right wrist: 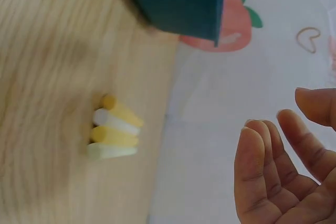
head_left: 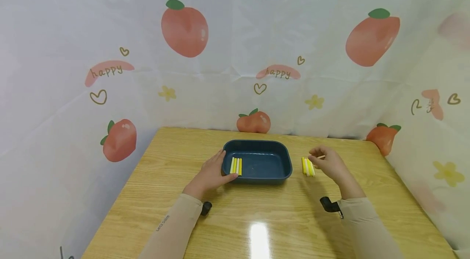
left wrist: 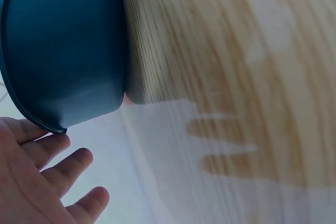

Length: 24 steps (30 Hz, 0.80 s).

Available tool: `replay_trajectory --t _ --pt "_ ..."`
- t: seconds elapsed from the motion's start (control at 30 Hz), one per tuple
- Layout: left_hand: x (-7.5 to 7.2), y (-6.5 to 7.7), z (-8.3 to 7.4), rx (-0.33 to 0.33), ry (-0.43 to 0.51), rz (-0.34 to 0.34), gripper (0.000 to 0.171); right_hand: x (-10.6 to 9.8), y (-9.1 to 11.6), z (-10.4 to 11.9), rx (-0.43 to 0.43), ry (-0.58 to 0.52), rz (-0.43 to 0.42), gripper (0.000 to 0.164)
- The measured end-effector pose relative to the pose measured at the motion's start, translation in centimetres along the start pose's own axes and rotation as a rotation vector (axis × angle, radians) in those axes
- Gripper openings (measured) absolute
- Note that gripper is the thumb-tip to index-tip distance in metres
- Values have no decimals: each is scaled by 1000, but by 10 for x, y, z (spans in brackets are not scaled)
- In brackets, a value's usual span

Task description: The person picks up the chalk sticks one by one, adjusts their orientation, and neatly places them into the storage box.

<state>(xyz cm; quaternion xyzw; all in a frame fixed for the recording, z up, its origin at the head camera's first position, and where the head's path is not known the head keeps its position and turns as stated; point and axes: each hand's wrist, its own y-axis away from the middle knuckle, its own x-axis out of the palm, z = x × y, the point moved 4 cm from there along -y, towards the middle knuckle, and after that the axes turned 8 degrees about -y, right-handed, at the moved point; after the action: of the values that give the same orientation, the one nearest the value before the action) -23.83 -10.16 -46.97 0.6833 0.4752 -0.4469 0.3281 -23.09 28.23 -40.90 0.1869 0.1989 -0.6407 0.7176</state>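
A dark blue rectangular tub [head_left: 264, 180] sits on the table. My left hand [head_left: 211, 174] rests on its left end, thumb over the front rim and fingers along the left side. In the left wrist view, spread fingers [left wrist: 79, 163] touch the rim corner. Several white and yellow chalk sticks [head_left: 236, 166] lie side by side in the tub's left part. To the tub's right, more chalk sticks [head_left: 307, 167], white and yellow, lie in a row on the table. My right hand [head_left: 330, 165] hovers just right of them; in the right wrist view its thumb and fingers are apart with nothing seen between them.
The wooden table [head_left: 165, 218] reaches back to a white cloth [head_left: 220, 96] printed with fruit. The same cloth hangs along the right side. Black wrist mounts [head_left: 329, 204] stick out from the sleeves, near the table surface.
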Motion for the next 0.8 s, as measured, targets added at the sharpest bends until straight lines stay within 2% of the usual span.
replay_trajectory --t 0.8 --pt "1 1 1 4 19 -7 106 0 -28 -52 110 -25 13 42"
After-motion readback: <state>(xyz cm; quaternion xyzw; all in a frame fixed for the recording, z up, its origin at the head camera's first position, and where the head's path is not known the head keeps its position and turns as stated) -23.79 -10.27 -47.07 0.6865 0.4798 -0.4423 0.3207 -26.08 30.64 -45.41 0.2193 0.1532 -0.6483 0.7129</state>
